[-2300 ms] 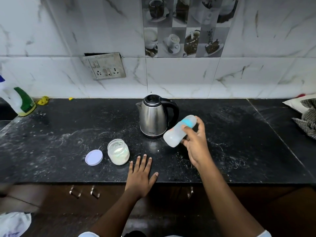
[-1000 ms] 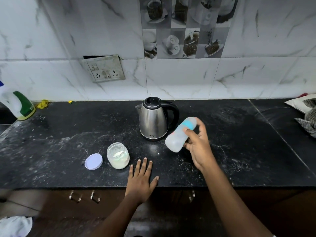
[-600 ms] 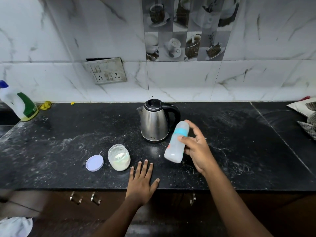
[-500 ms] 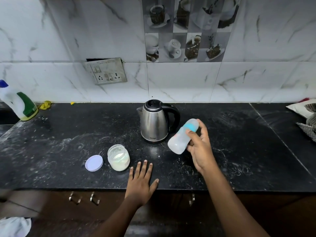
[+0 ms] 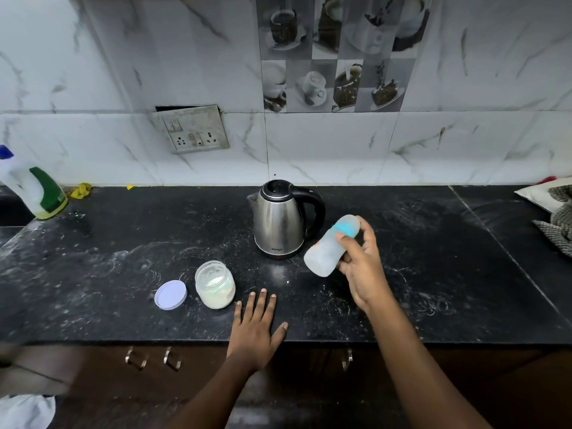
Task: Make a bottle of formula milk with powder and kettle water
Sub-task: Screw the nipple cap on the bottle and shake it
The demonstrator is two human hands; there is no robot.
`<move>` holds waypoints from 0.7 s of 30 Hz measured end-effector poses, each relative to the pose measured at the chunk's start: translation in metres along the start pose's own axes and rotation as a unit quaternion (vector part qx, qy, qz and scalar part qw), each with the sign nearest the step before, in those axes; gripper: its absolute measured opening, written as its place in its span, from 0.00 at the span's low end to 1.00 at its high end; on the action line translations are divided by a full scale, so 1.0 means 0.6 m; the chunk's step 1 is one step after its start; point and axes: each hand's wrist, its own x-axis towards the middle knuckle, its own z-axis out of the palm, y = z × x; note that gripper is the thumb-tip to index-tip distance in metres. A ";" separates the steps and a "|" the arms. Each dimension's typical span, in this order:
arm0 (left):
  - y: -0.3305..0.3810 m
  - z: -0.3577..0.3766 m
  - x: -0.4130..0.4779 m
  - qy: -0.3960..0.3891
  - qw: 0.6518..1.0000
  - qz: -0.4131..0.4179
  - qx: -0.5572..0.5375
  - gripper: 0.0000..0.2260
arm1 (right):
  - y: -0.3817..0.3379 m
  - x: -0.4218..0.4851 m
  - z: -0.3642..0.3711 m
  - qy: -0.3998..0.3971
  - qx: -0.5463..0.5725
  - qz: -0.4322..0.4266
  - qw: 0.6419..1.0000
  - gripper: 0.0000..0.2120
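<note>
My right hand [image 5: 362, 267] grips a translucent baby bottle [image 5: 328, 249] with a blue collar, tilted so its base points down-left, held above the counter just right of the kettle. The steel kettle [image 5: 280, 224] with a black handle stands upright, lid closed, at the counter's middle. An open glass jar of white powder [image 5: 215, 284] stands left of centre, its pale lid [image 5: 171, 295] lying flat beside it. My left hand [image 5: 257, 326] rests flat on the counter's front edge, fingers straight, just right of the jar.
The black stone counter [image 5: 433, 274] is dusted with white powder. A white and green cleaner bottle [image 5: 34, 188] stands at the far left. A checked cloth [image 5: 557, 227] lies at the far right. A wall socket [image 5: 193, 130] sits above the counter; drawer handles [image 5: 151, 359] are below.
The bottle in my right hand swung nearly upright and then back to its tilt, as in shaking. My left hand and everything on the counter stayed put.
</note>
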 end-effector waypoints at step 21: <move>-0.002 0.002 0.000 0.004 1.000 0.002 0.002 0.32 | 0.003 -0.008 0.002 -0.063 -0.046 0.022 0.997 0.29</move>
